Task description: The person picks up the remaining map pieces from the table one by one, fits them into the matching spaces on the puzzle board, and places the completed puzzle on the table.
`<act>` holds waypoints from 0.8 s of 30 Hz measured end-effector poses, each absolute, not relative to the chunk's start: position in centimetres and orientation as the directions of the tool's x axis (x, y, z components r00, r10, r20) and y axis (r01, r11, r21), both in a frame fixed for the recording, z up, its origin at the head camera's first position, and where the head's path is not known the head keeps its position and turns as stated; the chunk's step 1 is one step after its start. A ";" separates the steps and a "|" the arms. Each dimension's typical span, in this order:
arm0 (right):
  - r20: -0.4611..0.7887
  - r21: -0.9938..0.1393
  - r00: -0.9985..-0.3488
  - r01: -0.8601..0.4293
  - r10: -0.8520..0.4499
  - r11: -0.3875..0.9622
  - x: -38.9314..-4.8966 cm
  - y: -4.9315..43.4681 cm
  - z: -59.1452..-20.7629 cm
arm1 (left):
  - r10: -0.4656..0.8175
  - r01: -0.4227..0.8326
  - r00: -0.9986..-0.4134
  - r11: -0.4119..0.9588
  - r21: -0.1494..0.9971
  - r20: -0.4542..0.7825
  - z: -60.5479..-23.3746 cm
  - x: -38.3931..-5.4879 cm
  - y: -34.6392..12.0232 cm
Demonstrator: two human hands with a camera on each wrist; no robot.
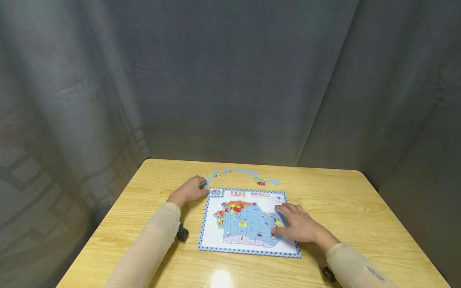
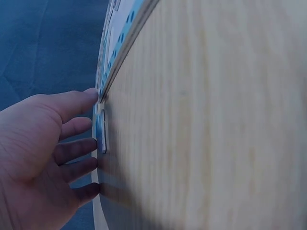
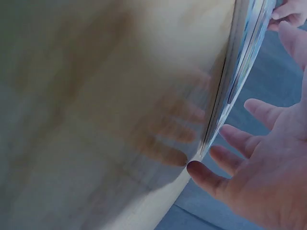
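Note:
A world-map jigsaw board (image 1: 248, 253) with a dotted blue border lies on the table, its map partly assembled (image 1: 248, 228) in the lower middle. My left hand (image 1: 191, 189) is at the board's far left corner, fingers spread and the thumb tip right by the border. Beneath its fingers, a blue puzzle piece (image 2: 100, 129) lies flat on the wood. Over the board's right side is my right hand (image 1: 300, 224), fingers spread and relaxed, thumb across the assembled map's right edge. Its palm and loose fingers (image 3: 240, 139) show beside the board in the right wrist view, holding nothing.
Beyond the board, loose pieces lie in an arc: small blue ones (image 1: 227, 171), a long blue strip (image 1: 246, 172) and a red-and-green one (image 1: 260, 181). The wooden table (image 1: 342, 200) ends at a grey curtain (image 1: 230, 100) behind and on both sides.

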State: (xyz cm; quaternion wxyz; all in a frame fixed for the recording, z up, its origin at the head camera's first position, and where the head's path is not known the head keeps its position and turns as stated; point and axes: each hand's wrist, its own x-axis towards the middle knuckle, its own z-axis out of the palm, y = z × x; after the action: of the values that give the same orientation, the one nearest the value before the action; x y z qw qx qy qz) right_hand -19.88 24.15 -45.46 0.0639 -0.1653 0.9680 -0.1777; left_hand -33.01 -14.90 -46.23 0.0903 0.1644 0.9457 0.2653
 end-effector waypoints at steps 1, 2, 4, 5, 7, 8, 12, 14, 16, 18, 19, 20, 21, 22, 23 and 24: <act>-0.071 -0.365 -0.936 -0.297 -0.344 0.883 -19.8 24.2 -45.5 | 0.360 0.268 -0.930 0.808 0.525 -0.080 -46.3 -33.0 -14.9; -0.076 -0.363 -0.936 -0.295 -0.344 0.884 -19.7 24.1 -45.5 | 0.359 0.269 -0.930 0.811 0.519 -0.079 -46.4 -33.0 -14.9; -0.094 -0.354 -0.936 -0.287 -0.340 0.890 -19.4 24.1 -45.5 | 0.362 0.274 -0.929 0.815 0.511 -0.079 -46.5 -32.9 -14.9; -0.106 -0.350 -0.934 -0.285 -0.340 0.893 -19.3 24.1 -45.4 | 0.366 0.279 -0.927 0.814 0.509 -0.077 -46.6 -32.9 -14.9; -0.135 -0.332 -0.933 -0.275 -0.334 0.902 -19.0 24.0 -45.4 | 0.375 0.290 -0.924 0.815 0.502 -0.074 -46.8 -32.8 -15.1; -0.148 -0.327 -0.932 -0.270 -0.331 0.906 -18.9 24.0 -45.4 | 0.378 0.294 -0.923 0.815 0.500 -0.074 -46.9 -32.9 -15.1; -0.174 -0.331 -0.925 -0.267 -0.337 0.905 -18.3 24.0 -45.3 | 0.392 0.311 -0.917 0.812 0.494 -0.067 -47.0 -32.9 -15.3; -0.174 -0.345 -0.923 -0.271 -0.345 0.899 -18.0 24.1 -45.2 | 0.399 0.316 -0.914 0.811 0.493 -0.070 -47.0 -33.0 -15.3; -0.177 -0.345 -0.922 -0.270 -0.345 0.899 -17.8 24.2 -45.3 | 0.405 0.320 -0.911 0.809 0.493 -0.073 -47.0 -33.1 -15.4; -0.176 -0.341 -0.921 -0.274 -0.347 0.899 -17.5 24.3 -45.3 | 0.408 0.321 -0.910 0.812 0.488 -0.080 -47.0 -33.1 -15.4; -0.174 -0.340 -0.921 -0.276 -0.349 0.899 -17.4 24.3 -45.3 | 0.407 0.319 -0.910 0.813 0.487 -0.084 -47.0 -33.1 -15.4; -0.172 -0.341 -0.920 -0.280 -0.352 0.897 -17.3 24.4 -45.4 | 0.406 0.317 -0.910 0.815 0.485 -0.086 -47.0 -33.1 -15.4; -0.171 -0.341 -0.920 -0.281 -0.353 0.897 -17.2 24.4 -45.4 | 0.404 0.314 -0.910 0.817 0.484 -0.092 -46.9 -33.0 -15.4; -0.168 -0.347 -0.919 -0.283 -0.356 0.894 -17.2 24.5 -45.4 | 0.403 0.312 -0.910 0.819 0.482 -0.096 -46.9 -33.0 -15.4; -0.166 -0.351 -0.918 -0.286 -0.360 0.892 -17.1 24.5 -45.4 | 0.403 0.312 -0.910 0.823 0.476 -0.101 -46.8 -33.0 -15.4; -0.165 -0.355 -0.918 -0.286 -0.361 0.890 -17.0 24.6 -45.4 | 0.404 0.314 -0.909 0.826 0.467 -0.102 -46.8 -33.0 -15.4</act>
State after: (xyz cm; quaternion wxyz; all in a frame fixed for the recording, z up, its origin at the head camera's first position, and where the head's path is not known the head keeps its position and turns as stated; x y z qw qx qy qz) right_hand -17.03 24.58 -45.38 0.1140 -0.1677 0.9654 -0.1639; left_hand -32.99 -15.38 -46.79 0.0987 0.1889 0.9505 0.2262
